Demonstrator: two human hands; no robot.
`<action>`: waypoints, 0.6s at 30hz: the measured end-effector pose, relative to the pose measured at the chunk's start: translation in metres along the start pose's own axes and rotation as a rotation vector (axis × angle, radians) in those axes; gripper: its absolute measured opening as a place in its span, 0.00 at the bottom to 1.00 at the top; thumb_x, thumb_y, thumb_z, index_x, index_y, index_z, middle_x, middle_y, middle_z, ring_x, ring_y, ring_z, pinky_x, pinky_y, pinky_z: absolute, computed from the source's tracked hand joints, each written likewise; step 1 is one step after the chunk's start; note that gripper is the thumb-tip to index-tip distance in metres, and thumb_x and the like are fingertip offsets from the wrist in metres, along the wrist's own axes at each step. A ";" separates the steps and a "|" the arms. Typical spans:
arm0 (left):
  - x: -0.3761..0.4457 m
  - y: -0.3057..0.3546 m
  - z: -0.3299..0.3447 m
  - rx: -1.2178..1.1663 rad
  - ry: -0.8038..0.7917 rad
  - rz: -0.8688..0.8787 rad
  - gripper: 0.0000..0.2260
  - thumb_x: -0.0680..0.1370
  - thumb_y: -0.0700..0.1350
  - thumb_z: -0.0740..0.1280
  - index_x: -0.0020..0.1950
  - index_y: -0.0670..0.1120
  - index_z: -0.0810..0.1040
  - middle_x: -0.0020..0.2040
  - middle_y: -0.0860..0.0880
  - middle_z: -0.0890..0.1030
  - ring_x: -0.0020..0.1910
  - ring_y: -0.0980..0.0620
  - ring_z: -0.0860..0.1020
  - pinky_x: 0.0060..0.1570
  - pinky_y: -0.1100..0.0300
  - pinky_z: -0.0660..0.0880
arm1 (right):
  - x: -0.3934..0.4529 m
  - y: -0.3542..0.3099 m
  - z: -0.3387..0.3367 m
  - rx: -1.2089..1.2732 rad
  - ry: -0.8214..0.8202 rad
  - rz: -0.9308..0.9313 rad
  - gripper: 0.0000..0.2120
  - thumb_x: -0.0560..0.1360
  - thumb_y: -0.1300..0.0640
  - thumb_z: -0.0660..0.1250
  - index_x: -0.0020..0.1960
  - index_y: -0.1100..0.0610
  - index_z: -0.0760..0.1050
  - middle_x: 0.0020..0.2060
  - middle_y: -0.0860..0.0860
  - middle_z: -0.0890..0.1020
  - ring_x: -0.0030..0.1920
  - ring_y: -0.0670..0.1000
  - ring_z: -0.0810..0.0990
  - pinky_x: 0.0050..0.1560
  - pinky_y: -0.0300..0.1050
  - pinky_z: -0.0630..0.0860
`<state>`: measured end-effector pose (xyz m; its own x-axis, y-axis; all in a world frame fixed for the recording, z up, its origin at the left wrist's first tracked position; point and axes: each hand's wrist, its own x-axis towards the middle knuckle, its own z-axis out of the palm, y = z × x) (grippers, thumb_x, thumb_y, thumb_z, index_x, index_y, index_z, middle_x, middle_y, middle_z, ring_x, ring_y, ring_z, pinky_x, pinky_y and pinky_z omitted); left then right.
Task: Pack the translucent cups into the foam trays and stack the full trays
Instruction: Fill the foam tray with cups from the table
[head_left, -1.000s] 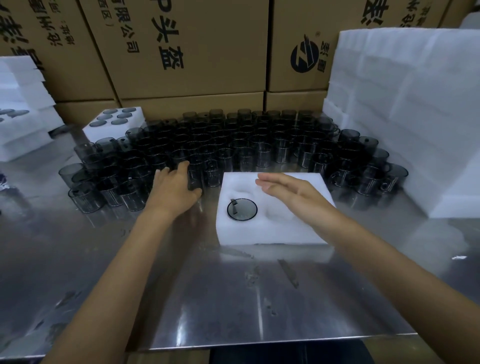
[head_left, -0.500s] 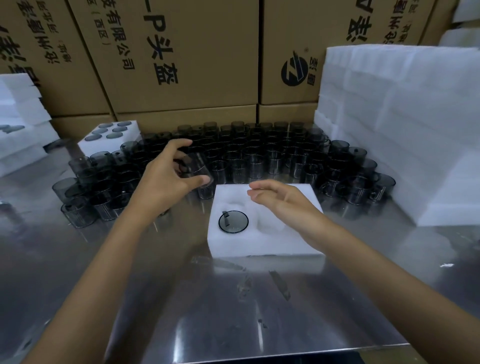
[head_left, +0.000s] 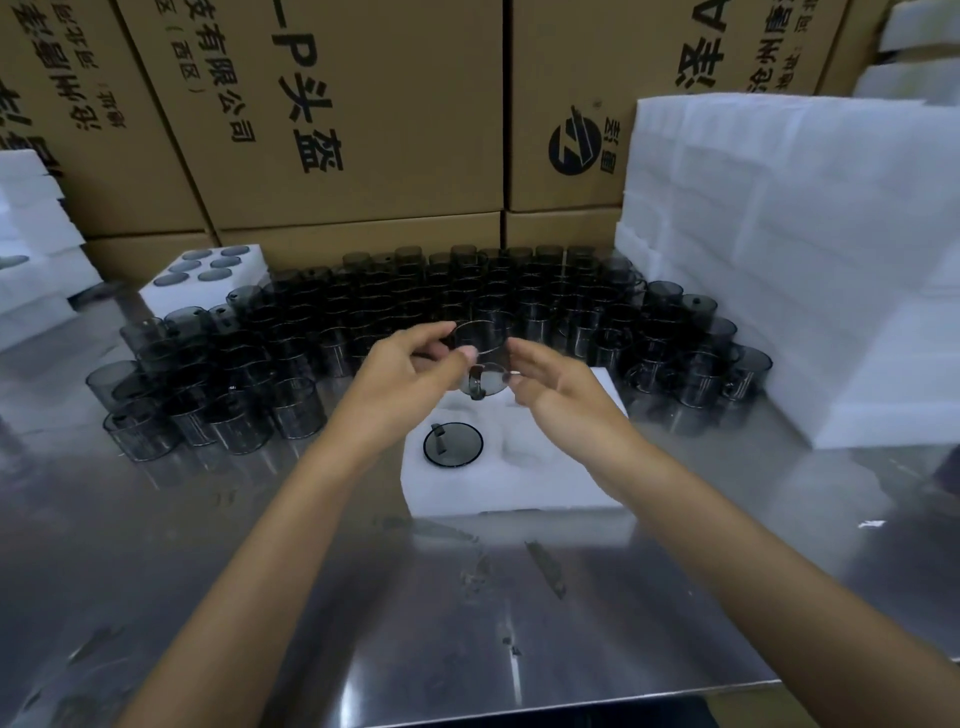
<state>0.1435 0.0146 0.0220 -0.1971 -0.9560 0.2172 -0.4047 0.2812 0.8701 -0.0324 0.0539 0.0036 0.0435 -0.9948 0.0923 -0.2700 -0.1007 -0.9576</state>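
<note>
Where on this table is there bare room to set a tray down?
Bare steel table lies between the foam tray and the near edge, also left of the tray, below the loose cups. Behind the tray it is crowded with cups up to the cardboard boxes.

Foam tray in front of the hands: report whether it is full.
Not full. The foam tray holds one seated cup; the pocket beside it shows bare foam.
</note>
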 end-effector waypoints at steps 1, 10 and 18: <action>-0.001 -0.002 -0.002 -0.031 -0.005 0.001 0.18 0.80 0.49 0.68 0.69 0.49 0.75 0.52 0.52 0.81 0.45 0.62 0.83 0.43 0.75 0.72 | 0.000 -0.001 -0.003 -0.026 -0.030 0.002 0.23 0.83 0.65 0.58 0.53 0.33 0.72 0.44 0.23 0.79 0.55 0.30 0.76 0.54 0.23 0.71; 0.004 -0.023 -0.011 -0.170 0.078 0.002 0.19 0.76 0.46 0.73 0.66 0.49 0.77 0.54 0.56 0.81 0.45 0.65 0.82 0.43 0.68 0.79 | 0.020 -0.011 -0.002 -0.095 -0.208 -0.005 0.18 0.82 0.59 0.61 0.69 0.45 0.74 0.63 0.40 0.79 0.65 0.41 0.74 0.63 0.37 0.68; 0.005 -0.050 0.004 -0.256 0.135 0.029 0.19 0.74 0.44 0.75 0.65 0.46 0.80 0.57 0.48 0.81 0.49 0.63 0.81 0.50 0.72 0.75 | 0.039 0.014 0.008 -0.094 -0.184 -0.011 0.20 0.84 0.62 0.58 0.71 0.42 0.70 0.54 0.23 0.76 0.53 0.21 0.72 0.50 0.17 0.66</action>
<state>0.1585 -0.0040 -0.0220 -0.0774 -0.9551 0.2860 -0.1586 0.2950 0.9422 -0.0266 0.0142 -0.0081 0.2193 -0.9747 0.0427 -0.3570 -0.1209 -0.9262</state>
